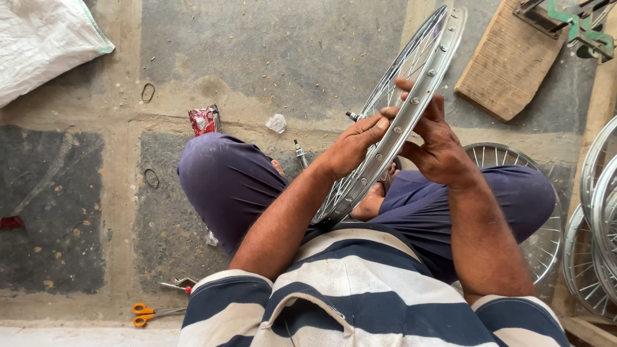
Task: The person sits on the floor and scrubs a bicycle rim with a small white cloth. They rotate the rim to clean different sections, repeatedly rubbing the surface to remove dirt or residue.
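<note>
A silver spoked bicycle wheel rim (429, 67) stands on edge between my knees, running from my lap up to the top of the view. My left hand (352, 144) grips the rim from the left, thumb and fingers on its outer face near the spoke nipples. My right hand (435, 142) holds the same rim from the right, fingers curled over its edge. The hub axle (352, 116) shows just left of my left hand. I sit cross-legged in dark blue trousers and a striped shirt.
More spoked wheels lie under my right knee (508, 157) and stacked at the right edge (598, 225). A wooden board (508, 61) lies at top right, a white sack (38, 38) at top left. Orange-handled scissors (146, 313), pliers (180, 284) and a red wrapper (204, 120) lie on the concrete floor.
</note>
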